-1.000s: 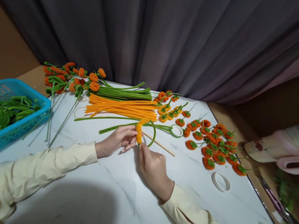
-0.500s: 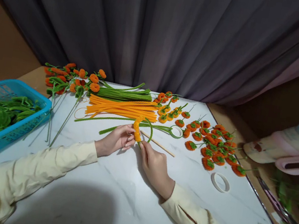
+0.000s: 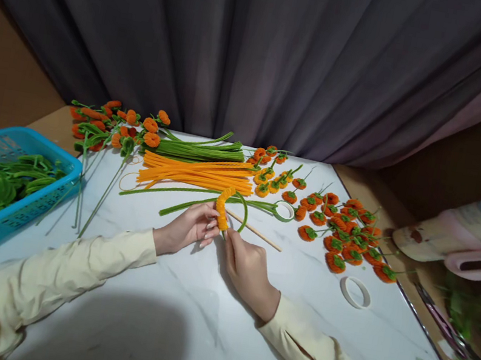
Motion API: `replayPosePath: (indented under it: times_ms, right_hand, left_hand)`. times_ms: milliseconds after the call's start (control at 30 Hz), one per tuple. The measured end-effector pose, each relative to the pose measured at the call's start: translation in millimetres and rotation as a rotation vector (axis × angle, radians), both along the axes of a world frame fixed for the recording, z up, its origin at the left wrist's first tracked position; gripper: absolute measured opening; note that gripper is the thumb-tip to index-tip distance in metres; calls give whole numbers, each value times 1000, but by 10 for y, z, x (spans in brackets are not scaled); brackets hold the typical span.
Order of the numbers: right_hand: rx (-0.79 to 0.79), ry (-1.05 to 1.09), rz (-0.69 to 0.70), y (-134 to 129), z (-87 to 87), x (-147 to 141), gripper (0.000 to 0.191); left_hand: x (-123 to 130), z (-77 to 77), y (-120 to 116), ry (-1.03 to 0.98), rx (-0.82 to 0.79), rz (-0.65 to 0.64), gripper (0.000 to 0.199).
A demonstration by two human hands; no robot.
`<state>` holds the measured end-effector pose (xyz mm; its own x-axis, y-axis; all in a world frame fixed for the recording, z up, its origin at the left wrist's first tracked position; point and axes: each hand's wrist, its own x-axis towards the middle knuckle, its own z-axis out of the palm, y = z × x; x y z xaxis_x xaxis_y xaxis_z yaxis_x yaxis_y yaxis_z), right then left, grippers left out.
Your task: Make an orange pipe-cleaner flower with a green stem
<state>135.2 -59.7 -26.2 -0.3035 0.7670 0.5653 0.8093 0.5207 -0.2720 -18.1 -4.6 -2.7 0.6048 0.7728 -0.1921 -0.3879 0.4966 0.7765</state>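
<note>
Between my hands a yellow-orange coil of pipe cleaner [image 3: 222, 208] curves along a green pipe cleaner [image 3: 245, 208] bent into a loop. My left hand [image 3: 189, 228] pinches the coil from its left side, thumb and fingers closed on it. From below, my right hand [image 3: 250, 272] grips the lower end of the green pipe cleaner with thumb and forefinger; its fingertips are partly hidden. Behind them lies a thin wooden stick [image 3: 255, 230]. Further back rest a bundle of orange pipe cleaners [image 3: 198, 173] and a bundle of green pipe cleaners [image 3: 201, 151].
A blue basket [image 3: 7, 221] of green pieces stands left. Orange flowers [image 3: 150, 125] on stems lie back left. Many small orange flower heads [image 3: 335, 262] spread at right, near a white tape ring [image 3: 355, 292]. A tumbler [image 3: 466, 233] and scissors [image 3: 442, 321] lie beyond the right edge.
The coil and the green loop have shifted very slightly to the right in the view. Both hands keep nearly the same place and hold.
</note>
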Motion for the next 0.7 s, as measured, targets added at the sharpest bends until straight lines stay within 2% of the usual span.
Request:
replayPosePath:
  times_ms: [133, 267, 367, 700]
  right_hand:
    - [-23, -8, -3, 7, -5, 6, 26]
    - [-15, -22, 16, 11, -10, 12, 25]
    - [7, -28, 23, 6, -12, 10, 24]
    - [70, -27, 29, 5, -19, -2, 25]
  left_hand:
    - [-6, -1, 7, -16, 23, -6, 8]
    - [-9, -5, 0, 24, 94, 5, 24]
    - [0, -19, -11, 80, 127, 44, 28]
    - [9, -45, -15, 50, 44, 24, 27]
